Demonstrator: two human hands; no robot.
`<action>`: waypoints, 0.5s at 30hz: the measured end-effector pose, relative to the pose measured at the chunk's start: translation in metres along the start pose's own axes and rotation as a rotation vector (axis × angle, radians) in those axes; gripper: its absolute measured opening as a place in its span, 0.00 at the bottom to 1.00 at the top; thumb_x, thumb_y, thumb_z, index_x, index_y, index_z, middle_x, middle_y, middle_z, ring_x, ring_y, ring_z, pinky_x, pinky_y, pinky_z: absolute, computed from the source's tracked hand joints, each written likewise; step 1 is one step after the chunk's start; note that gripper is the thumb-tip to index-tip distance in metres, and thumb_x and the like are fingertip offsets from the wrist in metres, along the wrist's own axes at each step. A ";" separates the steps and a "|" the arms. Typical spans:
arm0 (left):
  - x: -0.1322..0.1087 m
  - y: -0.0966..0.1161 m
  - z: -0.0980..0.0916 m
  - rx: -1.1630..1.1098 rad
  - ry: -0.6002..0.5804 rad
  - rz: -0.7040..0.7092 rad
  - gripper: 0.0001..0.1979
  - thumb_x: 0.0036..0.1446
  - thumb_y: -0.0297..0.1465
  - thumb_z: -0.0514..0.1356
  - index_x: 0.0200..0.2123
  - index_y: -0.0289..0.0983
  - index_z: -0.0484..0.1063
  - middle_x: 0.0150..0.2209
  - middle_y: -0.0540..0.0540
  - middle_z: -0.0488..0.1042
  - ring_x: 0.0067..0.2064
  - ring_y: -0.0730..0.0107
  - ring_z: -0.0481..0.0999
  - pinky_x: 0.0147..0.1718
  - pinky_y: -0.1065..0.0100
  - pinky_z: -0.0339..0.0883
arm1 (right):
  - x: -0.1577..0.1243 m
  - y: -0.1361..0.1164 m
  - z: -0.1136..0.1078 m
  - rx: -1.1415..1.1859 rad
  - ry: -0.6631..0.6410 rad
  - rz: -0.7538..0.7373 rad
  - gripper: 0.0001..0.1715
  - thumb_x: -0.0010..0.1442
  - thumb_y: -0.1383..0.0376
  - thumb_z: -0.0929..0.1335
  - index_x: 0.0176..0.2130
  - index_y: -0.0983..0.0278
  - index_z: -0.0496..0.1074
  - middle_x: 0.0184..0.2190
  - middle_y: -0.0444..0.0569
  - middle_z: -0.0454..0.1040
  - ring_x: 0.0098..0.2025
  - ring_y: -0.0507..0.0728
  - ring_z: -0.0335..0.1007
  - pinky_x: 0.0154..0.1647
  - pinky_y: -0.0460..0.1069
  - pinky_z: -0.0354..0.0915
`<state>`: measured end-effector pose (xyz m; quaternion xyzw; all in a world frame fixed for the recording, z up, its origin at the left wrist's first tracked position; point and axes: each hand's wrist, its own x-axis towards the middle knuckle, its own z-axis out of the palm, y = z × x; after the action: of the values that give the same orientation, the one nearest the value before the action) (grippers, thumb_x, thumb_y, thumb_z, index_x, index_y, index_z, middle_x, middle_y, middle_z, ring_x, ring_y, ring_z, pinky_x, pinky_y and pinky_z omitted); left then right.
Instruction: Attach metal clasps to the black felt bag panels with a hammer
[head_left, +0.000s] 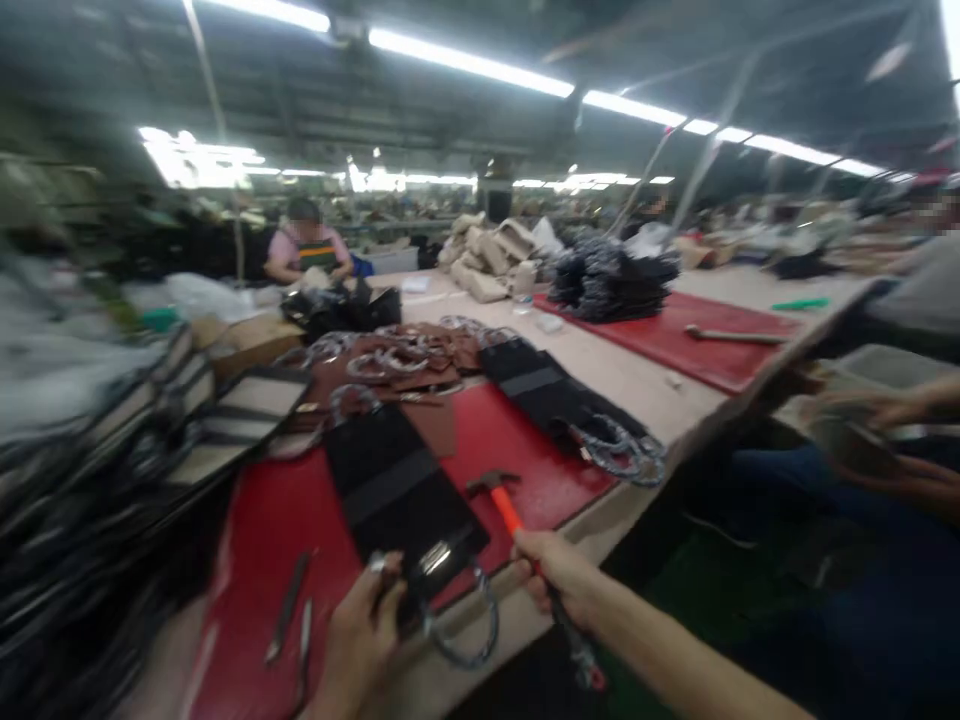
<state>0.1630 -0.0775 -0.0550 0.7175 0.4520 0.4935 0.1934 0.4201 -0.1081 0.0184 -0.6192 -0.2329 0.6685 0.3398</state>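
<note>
Grips a hammer (507,508) in the right hand (551,572), with fingers wrapped round the handle and the head over the red mat (262,520), to the right of the black panel (397,480). Places the left hand (364,615) at the near end of that panel, with bent fingers beside the metal clasp (435,557); cannot tell whether pinching anything there. Sees the panel lying flat on the mat, with the near end by the edge of the worktop (592,365) and a rope handle (491,630) hanging past it. Judges this panel well advanced, with clasp and near handle apparently in place; cannot tell whether fully fastened. Finds a second black panel (551,385) farther right, also with a rope loop (619,450), perhaps at a similar stage. Counts the heaped brown pieces (450,350) beyond as probably left to do, though too blurred to be sure.
</note>
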 end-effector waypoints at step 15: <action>-0.003 -0.010 -0.008 0.045 -0.114 -0.124 0.07 0.59 0.25 0.56 0.39 0.39 0.71 0.37 0.46 0.78 0.40 0.64 0.79 0.40 0.65 0.73 | -0.076 -0.055 0.039 -1.409 0.054 -0.978 0.17 0.69 0.58 0.56 0.31 0.60 0.62 0.20 0.45 0.68 0.18 0.54 0.60 0.22 0.49 0.46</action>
<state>0.1513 -0.0761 -0.0598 0.7192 0.4946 0.4286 0.2331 0.3906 -0.1245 0.1145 -0.5316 -0.8265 0.1310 0.1312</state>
